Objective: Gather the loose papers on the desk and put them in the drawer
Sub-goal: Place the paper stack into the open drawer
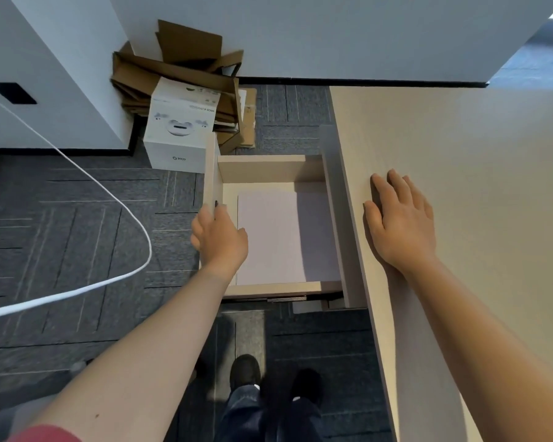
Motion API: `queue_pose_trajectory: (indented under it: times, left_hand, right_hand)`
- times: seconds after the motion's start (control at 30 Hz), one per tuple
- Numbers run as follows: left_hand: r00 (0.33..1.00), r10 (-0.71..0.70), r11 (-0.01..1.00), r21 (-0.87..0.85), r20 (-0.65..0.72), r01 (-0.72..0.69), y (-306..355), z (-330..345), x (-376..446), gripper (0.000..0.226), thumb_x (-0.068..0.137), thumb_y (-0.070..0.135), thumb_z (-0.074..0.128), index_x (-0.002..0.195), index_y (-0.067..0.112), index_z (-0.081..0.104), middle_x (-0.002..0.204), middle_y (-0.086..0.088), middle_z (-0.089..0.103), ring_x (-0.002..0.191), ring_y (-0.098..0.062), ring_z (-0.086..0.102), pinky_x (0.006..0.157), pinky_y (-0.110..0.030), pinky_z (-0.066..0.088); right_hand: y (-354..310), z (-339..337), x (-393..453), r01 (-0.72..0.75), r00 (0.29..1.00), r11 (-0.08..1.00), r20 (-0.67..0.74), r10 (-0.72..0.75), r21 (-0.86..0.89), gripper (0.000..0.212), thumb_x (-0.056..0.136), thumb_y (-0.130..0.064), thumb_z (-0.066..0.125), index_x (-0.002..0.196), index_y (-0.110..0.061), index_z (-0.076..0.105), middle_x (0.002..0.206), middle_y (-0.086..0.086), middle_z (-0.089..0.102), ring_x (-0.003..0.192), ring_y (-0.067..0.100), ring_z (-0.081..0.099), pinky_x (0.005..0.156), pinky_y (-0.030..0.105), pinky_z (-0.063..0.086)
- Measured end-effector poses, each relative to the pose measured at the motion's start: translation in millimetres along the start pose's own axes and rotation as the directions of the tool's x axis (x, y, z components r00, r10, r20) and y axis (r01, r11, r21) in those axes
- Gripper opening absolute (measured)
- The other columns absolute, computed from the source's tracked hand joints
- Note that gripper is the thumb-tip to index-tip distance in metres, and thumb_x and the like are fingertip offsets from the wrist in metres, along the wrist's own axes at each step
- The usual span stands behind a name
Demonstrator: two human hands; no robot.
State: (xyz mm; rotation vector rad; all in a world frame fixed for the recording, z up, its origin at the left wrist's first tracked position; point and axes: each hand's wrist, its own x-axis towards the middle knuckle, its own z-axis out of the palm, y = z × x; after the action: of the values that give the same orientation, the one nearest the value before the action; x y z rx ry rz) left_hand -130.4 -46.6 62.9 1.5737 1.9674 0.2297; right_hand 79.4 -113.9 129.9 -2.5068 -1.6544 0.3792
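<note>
Drawer (pixel 227 169) open, papers (pixel 278 237) laid inside. Left hand (pixel 219 239) curled on its front panel; right hand (pixel 399 221) flat, empty, on table (pixel 476 154) edge.

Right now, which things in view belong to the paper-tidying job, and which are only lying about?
Belong to the job:
white paper sheets in the open beige wooden drawer
beige wooden desk
left hand, right hand

Lying about:
white printed carton
flattened brown cardboard
white cable

Papers (pixel 278 237) in open drawer (pixel 268 169), desk (pixel 476 173) right, box (pixel 178 135) behind-left
</note>
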Motion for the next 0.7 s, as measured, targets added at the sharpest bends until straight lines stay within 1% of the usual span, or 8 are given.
queue_pose_trajectory:
  times: [0.1,0.23,0.33,0.4,0.5,0.57,0.63,0.7]
  left_hand:
    - [0.988,-0.152,0.982,-0.106,0.031,0.154,-3,-4,4,0.049,0.087,0.014,0.051,0.132,0.002,0.034,0.142,-0.018,0.037,0.13,-0.037,0.036,0.104,-0.047,0.032]
    - [0.947,-0.31,0.91,-0.264,0.078,0.32,-4,-10,22,0.046,0.087,0.015,0.052,0.128,-0.001,0.04,0.128,-0.019,0.053,0.114,-0.038,0.053,0.076,-0.038,0.042]
    - [0.961,-0.241,0.919,-0.286,0.136,0.271,-4,-7,27,0.016,0.086,0.014,0.051,0.089,0.0,0.056,0.087,-0.014,0.057,0.081,-0.032,0.057,0.054,-0.027,0.03]
    - [0.965,-0.187,0.898,-0.366,0.184,0.244,1,-1,25,0.021,0.085,0.009,0.049,0.065,0.009,0.045,0.067,-0.007,0.045,0.061,-0.023,0.044,0.049,-0.025,0.023]
    - [0.949,-0.105,0.842,-0.481,0.297,0.244,16,4,19,0.033,0.085,0.001,0.044,0.055,0.013,0.041,0.058,-0.004,0.04,0.054,-0.016,0.037,0.049,-0.025,0.025]
    - [0.921,-0.066,0.781,-0.555,0.385,0.288,25,8,17,0.03,0.088,0.0,0.041,0.063,0.013,0.052,0.066,-0.004,0.05,0.062,-0.015,0.045,0.058,-0.024,0.037]
    - [0.868,-0.023,0.715,-0.599,0.496,0.361,33,15,14,0.023,0.092,0.005,0.041,0.1,0.007,0.063,0.096,-0.006,0.063,0.091,-0.018,0.058,0.083,-0.029,0.047]
    - [0.816,0.032,0.681,-0.61,0.578,0.405,40,23,11,0.033,0.093,0.009,0.041,0.123,0.006,0.054,0.118,-0.005,0.06,0.115,-0.019,0.053,0.097,-0.031,0.042]
  right_hand:
    - [0,-1,-2,0.001,1.0,1.0,0.014,-0.001,0.0,0.051,0.096,-0.034,0.027,0.145,-0.021,0.021,0.157,0.006,0.015,0.146,0.025,0.008,0.118,0.039,0.007]
    - [1,-4,1,0.001,1.0,1.0,0.022,-0.001,0.005,0.051,0.096,-0.034,0.029,0.145,-0.022,0.023,0.157,0.006,0.018,0.145,0.025,0.011,0.118,0.038,0.009]
    - [1,-5,1,0.002,1.0,1.0,0.032,-0.001,-0.002,0.05,0.096,-0.034,0.029,0.144,-0.022,0.023,0.157,0.006,0.018,0.145,0.026,0.012,0.117,0.039,0.009]
    - [0,-5,1,-0.002,0.998,1.0,0.055,0.003,-0.017,0.052,0.096,-0.036,0.025,0.145,-0.022,0.02,0.157,0.006,0.014,0.145,0.025,0.009,0.117,0.039,0.007]
    - [-2,-4,-1,-0.005,0.999,1.0,0.049,0.006,-0.02,0.06,0.088,-0.04,0.015,0.145,-0.022,0.019,0.157,0.007,0.013,0.145,0.025,0.008,0.117,0.04,0.007]
    - [-3,-3,-1,-0.008,0.999,1.0,0.036,0.009,-0.016,0.062,0.085,-0.04,0.015,0.144,-0.022,0.02,0.157,0.007,0.014,0.145,0.026,0.008,0.117,0.04,0.008]
    - [-2,-3,-1,-0.01,1.0,1.0,0.026,0.01,-0.014,0.061,0.086,-0.039,0.016,0.144,-0.022,0.022,0.157,0.007,0.016,0.144,0.026,0.009,0.116,0.04,0.008]
    - [-1,-2,0,-0.014,1.0,1.0,0.021,0.014,-0.013,0.06,0.086,-0.039,0.018,0.143,-0.022,0.023,0.156,0.007,0.016,0.144,0.026,0.01,0.116,0.04,0.009]
